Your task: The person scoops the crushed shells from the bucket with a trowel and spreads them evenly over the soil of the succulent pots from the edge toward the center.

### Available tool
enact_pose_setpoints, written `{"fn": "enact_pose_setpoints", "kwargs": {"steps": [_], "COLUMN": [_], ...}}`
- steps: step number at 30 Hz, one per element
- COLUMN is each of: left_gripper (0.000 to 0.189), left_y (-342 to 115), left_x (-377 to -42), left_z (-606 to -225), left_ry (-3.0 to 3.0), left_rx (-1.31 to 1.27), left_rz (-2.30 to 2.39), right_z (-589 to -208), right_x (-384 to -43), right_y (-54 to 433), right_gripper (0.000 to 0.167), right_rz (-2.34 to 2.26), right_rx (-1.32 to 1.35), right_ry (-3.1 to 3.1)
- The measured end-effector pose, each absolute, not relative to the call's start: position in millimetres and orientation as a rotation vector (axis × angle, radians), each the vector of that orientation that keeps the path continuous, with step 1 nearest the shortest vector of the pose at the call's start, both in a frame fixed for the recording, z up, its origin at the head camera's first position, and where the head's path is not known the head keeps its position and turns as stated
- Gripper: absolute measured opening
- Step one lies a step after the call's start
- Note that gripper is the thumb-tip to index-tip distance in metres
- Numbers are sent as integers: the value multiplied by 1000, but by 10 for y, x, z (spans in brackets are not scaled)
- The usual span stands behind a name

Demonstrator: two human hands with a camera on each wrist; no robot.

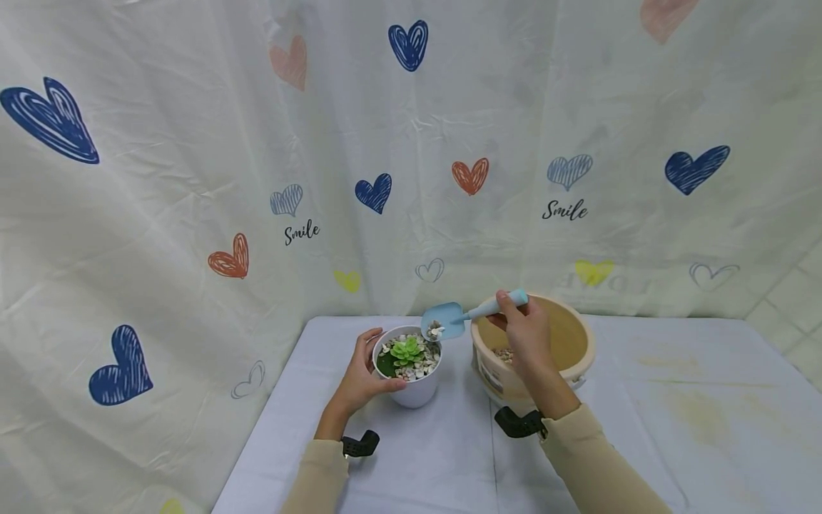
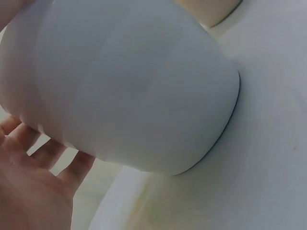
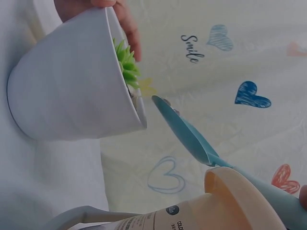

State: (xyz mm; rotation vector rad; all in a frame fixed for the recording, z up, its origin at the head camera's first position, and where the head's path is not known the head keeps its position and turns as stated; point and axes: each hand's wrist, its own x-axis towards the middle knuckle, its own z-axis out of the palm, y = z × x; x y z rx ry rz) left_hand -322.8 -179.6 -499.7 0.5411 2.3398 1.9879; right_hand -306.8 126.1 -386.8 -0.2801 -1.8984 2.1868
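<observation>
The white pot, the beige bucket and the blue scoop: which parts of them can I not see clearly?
Head: much of the floor of the beige bucket, behind its near wall and the right hand.
Left wrist: the plant, behind the white pot.
Right wrist: the blue scoop, handle cut off by the right edge.
Head: stones on the scoop, too small to count.

Clock per head view, 12 = far side. Narrow gap betw. pot (image 1: 416,394) & tub (image 1: 574,334) at pot's 3; trowel (image 1: 449,314) bridges it overhead, blade at rim's 1–2. L hand (image 1: 361,375) obstructs pot's 8–10. R hand (image 1: 528,335) obstructs tub mouth from above, forearm approx. 5. Curtain (image 1: 488,243) bounds 12. Passable: pot's 6, betw. forearms; table (image 1: 648,421) at tub's 3–4, ample.
</observation>
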Motion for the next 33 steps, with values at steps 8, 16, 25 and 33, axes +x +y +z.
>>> {"fn": "enact_pose_setpoints", "kwargs": {"steps": [8,16,25,33], "left_gripper": [111,102,94,81], "left_y": [-1813,-1827,-1821,-1802], "left_x": [-3236,-3232,-3251,-3278], "left_z": [-4985,-5001,-5061,-5075], "left_ry": [2261,2207,2134,2215], "left_rx": [563,533,559,556], "left_rz": [1997,2010,2070,2037], "right_z": [-3873,-3873,-3886,-3869], "right_x": [-3085,-3079,-3092,-3080], "right_y": [1268,1262,1257,1257], "right_gripper": [35,37,37,32], "right_rz": [2202,2207,2202,2195], "right_rx": [-270,-252,-268,-271], "right_ry": [-1865,-1851,-1851,-1864]}}
